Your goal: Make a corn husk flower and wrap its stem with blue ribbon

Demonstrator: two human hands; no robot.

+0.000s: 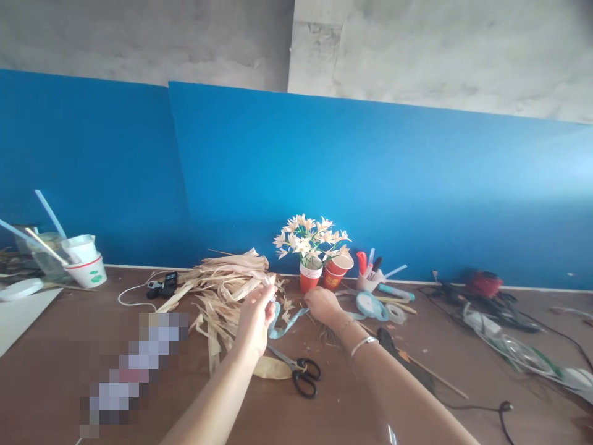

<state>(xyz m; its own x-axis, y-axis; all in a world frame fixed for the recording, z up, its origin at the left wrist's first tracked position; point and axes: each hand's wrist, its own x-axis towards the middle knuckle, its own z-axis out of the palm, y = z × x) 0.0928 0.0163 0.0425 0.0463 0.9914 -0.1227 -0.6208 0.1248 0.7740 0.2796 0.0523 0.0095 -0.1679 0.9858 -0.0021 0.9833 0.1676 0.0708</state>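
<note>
My left hand (256,316) is raised above the brown table (69,371), its fingers pinched on the top end of a light blue ribbon (283,324). The ribbon runs down and to the right toward my right hand (323,305). That hand rests low on the table with its fingers curled over the ribbon's far end; a bracelet sits on its wrist. A pile of dried husk strips (222,285) lies just behind my left hand. Black-handled scissors (301,372) lie on the table below both hands, beside one loose husk piece (272,368).
Two red paper cups (324,274) with small pale flowers stand behind my right hand. A ribbon roll (370,305), a tape roll (395,313) and a cup of markers (368,272) lie right of them. Cables and a red tool (484,285) fill the right; a white bowl (86,266) stands far left.
</note>
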